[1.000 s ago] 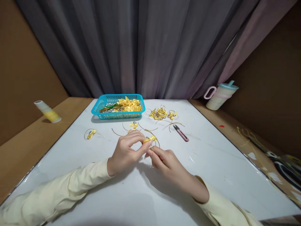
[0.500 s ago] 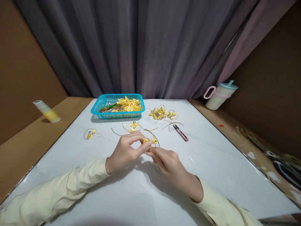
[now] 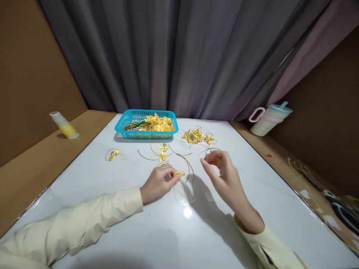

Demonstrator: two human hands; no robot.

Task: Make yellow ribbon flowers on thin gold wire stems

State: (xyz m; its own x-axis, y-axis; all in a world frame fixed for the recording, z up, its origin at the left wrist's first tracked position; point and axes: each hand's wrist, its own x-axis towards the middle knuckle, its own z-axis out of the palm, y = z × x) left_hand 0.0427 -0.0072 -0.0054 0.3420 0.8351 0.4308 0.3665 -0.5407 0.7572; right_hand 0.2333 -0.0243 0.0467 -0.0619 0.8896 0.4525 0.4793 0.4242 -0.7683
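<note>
My left hand (image 3: 157, 182) rests on the white table (image 3: 117, 186) and pinches a small yellow ribbon bow (image 3: 179, 173) between thumb and fingertips. A thin gold wire loop (image 3: 188, 163) curves away from the bow. My right hand (image 3: 223, 173) hovers to the right of the bow, a hand's width away, with its fingers loosely curled and apart and nothing visible in them. It covers the spot where the pink snips lay. Both arms wear pale yellow sleeves.
A blue basket (image 3: 146, 135) of yellow bows stands at the back. Beside it lies a pile of wired bows (image 3: 193, 135), with loose bows (image 3: 162, 151) and another bow (image 3: 113, 154) nearer. A thread spool (image 3: 64, 125) lies left, a lidded cup (image 3: 269, 119) right, cords (image 3: 322, 186) on the ledge.
My right hand let go of the bow and moved up and to the right, over the snips. My left hand lowered to the table with the bow. The camera view shifted slightly.
</note>
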